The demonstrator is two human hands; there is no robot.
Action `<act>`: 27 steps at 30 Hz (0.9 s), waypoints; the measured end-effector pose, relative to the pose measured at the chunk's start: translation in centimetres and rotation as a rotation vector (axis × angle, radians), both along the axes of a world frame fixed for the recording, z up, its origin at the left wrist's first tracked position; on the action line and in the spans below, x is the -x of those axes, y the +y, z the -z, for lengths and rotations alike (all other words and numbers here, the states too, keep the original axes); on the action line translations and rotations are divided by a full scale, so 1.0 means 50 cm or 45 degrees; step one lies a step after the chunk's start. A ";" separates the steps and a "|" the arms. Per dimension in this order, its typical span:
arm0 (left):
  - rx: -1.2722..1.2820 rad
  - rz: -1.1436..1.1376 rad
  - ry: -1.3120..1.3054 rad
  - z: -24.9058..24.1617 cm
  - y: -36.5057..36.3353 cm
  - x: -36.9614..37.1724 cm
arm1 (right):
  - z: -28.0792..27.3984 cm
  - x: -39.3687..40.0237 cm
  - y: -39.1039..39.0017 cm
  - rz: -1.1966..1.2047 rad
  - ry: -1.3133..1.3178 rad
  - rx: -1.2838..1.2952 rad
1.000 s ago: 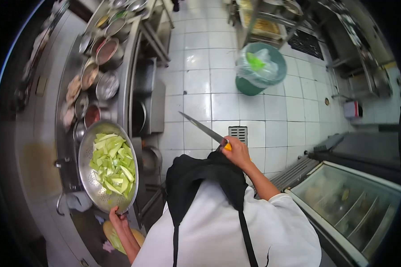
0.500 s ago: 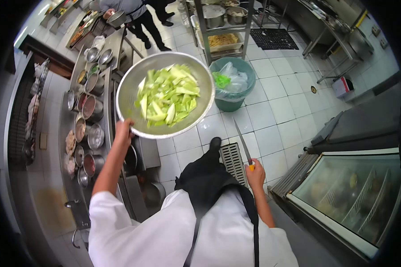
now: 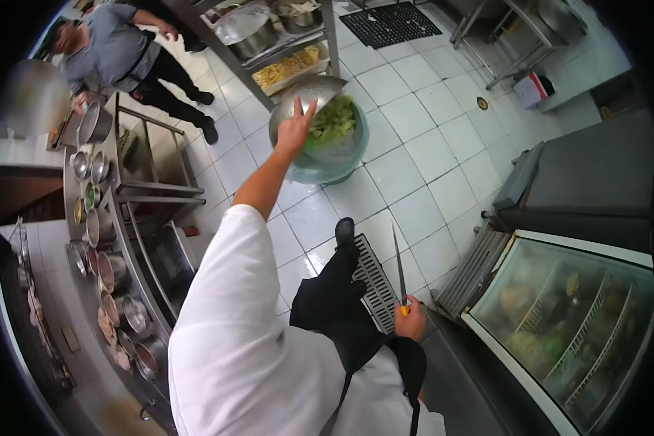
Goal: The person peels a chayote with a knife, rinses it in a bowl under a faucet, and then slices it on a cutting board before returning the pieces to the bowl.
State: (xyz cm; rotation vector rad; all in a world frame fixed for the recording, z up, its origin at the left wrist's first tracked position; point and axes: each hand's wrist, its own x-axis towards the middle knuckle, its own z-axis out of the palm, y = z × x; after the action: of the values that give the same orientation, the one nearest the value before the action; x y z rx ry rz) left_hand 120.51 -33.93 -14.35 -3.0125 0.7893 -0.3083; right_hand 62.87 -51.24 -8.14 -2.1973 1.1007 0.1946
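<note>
A metal bowl [image 3: 285,109] is tilted over the lined green bin [image 3: 347,161], its rim turned down toward the opening. My left hand [image 3: 295,132] is on the bowl's underside, gripping it near the edge with some fingers stretched over the metal. Pale green vegetable pieces [image 3: 333,120] lie in the bin beside the bowl's rim. Low on the right, my right hand [image 3: 410,320] is closed around the yellow handle of a long knife [image 3: 400,265], whose blade points away from me.
Another person [image 3: 123,51] stands at the upper left, holding a metal pot [image 3: 94,123]. A counter with several metal containers [image 3: 112,272] runs along the left. A shelf rack [image 3: 251,91] stands behind the bin. At the right is a glass-topped fridge [image 3: 559,312]; a floor grate [image 3: 374,280] lies below.
The bowl has moved forward and tipped over the bin, and the green pieces have gone from the bowl into it. My view has shifted; the knife remains in my right hand.
</note>
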 end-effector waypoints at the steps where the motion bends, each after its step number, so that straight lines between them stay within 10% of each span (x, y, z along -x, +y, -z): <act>1: -0.004 0.041 -0.007 0.003 -0.028 -0.001 | 0.001 -0.025 -0.009 -0.012 -0.043 0.015; 13: 0.197 0.267 -0.250 -0.186 0.043 0.071 | 0.016 -0.136 -0.043 0.009 -0.171 -0.102; 20: 0.139 0.789 -0.002 0.000 0.084 0.201 | 0.028 -0.088 -0.073 -0.092 -0.048 0.004; 27: 0.192 0.308 -0.329 -0.203 0.057 0.077 | 0.013 -0.061 -0.108 -0.013 -0.024 0.021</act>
State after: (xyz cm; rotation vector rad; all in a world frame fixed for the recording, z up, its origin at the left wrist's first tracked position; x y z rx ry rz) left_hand 116.67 -31.07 -4.20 -2.9199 1.1496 -0.7763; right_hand 65.92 -56.61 -8.80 -2.2148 1.0848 0.1692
